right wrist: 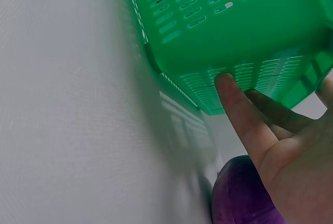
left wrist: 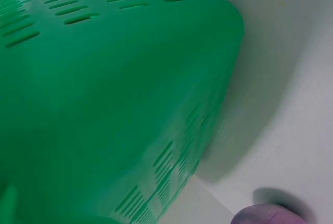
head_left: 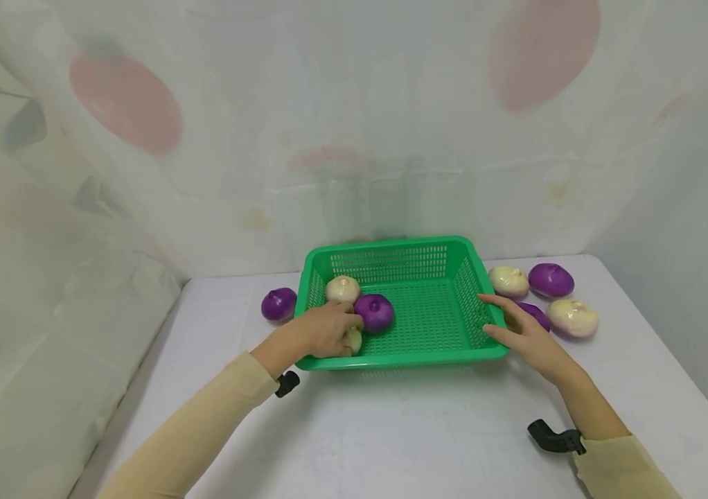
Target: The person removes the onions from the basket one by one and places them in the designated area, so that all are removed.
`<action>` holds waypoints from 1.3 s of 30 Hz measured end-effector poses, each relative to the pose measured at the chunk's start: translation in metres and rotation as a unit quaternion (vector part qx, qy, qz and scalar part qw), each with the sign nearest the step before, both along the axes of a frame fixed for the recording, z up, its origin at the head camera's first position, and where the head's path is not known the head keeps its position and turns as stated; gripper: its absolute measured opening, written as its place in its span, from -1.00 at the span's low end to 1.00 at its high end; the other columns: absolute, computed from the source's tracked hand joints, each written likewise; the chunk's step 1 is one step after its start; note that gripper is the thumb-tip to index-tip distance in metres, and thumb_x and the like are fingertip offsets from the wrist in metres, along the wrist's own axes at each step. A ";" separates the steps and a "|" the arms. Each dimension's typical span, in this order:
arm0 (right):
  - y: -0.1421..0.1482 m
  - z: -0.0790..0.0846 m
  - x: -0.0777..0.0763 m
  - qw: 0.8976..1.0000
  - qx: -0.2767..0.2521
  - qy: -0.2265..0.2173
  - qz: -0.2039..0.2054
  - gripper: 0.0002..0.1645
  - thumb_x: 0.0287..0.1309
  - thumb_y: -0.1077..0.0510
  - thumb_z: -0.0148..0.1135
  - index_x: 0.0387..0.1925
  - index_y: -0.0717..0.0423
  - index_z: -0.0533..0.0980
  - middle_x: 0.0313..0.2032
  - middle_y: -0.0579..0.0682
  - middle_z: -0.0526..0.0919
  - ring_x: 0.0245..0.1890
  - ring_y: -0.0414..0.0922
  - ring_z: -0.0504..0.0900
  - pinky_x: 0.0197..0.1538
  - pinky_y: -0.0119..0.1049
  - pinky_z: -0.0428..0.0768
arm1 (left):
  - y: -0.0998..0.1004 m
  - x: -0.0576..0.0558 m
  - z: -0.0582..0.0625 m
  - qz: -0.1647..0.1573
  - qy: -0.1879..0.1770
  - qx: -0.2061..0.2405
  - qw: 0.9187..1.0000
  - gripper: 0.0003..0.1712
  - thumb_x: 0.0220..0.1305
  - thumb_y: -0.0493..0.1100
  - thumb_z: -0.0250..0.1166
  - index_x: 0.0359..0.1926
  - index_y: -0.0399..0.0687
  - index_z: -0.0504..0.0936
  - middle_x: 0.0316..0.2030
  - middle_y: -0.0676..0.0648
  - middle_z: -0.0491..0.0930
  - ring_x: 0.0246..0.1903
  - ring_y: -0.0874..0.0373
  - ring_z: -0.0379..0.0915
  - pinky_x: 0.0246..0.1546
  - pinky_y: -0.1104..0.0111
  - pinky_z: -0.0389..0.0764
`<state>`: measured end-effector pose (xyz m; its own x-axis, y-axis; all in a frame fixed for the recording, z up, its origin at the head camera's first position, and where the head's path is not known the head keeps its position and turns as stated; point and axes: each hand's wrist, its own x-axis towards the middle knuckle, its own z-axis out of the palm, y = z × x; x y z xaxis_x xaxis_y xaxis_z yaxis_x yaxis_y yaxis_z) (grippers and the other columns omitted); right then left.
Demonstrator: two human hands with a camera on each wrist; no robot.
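In the head view, a green plastic basket (head_left: 397, 358) with slotted walls stands on the table. My left hand (head_left: 328, 329) reaches over its left end, fingers curled round a white onion (head_left: 355, 340) mostly hidden by them. Right beside those fingers lies a purple onion (head_left: 374, 313), with another white onion (head_left: 343, 289) behind. At the basket's right end my right hand (head_left: 525, 339) holds the rim, two digits over it on the inside. The right wrist view shows other fingers (right wrist: 244, 122) against the outer end wall (right wrist: 218, 41).
Outside the basket, a purple onion (head_left: 278, 305) lies at the left. To the right are two white onions, one behind (head_left: 508, 281) and one in front (head_left: 572, 317), plus a purple onion (head_left: 551, 280) and another purple onion (head_left: 535, 315) partly hidden. A patterned curtain (head_left: 385, 138) hangs behind the table.
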<state>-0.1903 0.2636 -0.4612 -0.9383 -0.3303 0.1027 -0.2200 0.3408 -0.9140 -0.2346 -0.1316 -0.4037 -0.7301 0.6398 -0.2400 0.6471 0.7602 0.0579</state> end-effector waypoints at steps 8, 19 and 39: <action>0.000 -0.001 0.001 1.000 -0.001 -0.002 -0.001 -0.29 0.46 0.05 0.18 0.53 -0.02 0.21 0.56 0.15 0.05 0.56 0.24 -0.15 0.39 0.46 -0.08 | -0.001 -0.003 0.008 -0.002 0.048 0.015 0.999 -0.45 0.11 0.02 0.41 0.17 0.13 0.62 0.05 -0.05 0.51 0.03 -0.01 0.35 -0.11 0.07 0.57; 0.000 0.000 0.001 1.000 -0.005 -0.005 0.001 -0.30 0.47 0.06 0.18 0.53 0.00 0.21 0.57 0.16 0.02 0.56 0.24 -0.16 0.40 0.46 -0.09 | -0.003 0.000 0.030 0.029 0.056 0.073 0.995 -0.45 0.08 0.00 0.36 0.15 0.12 0.60 0.15 -0.04 0.47 0.04 0.00 0.31 -0.15 0.13 0.51; 0.000 0.001 0.000 1.000 -0.002 -0.008 0.001 -0.29 0.48 0.05 0.16 0.53 0.02 0.19 0.55 0.16 0.06 0.55 0.26 -0.12 0.40 0.44 -0.04 | -0.036 0.009 0.059 0.052 0.097 0.132 0.985 -0.47 0.04 -0.02 0.31 0.11 0.03 0.61 0.08 -0.05 0.50 0.02 -0.04 0.35 -0.08 0.05 0.48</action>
<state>-0.1905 0.2639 -0.4601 -0.9395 -0.3308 0.0891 -0.2057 0.3369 -0.9188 -0.2260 -0.1672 -0.3447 -0.8107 0.5807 0.0747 0.5849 0.7979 0.1458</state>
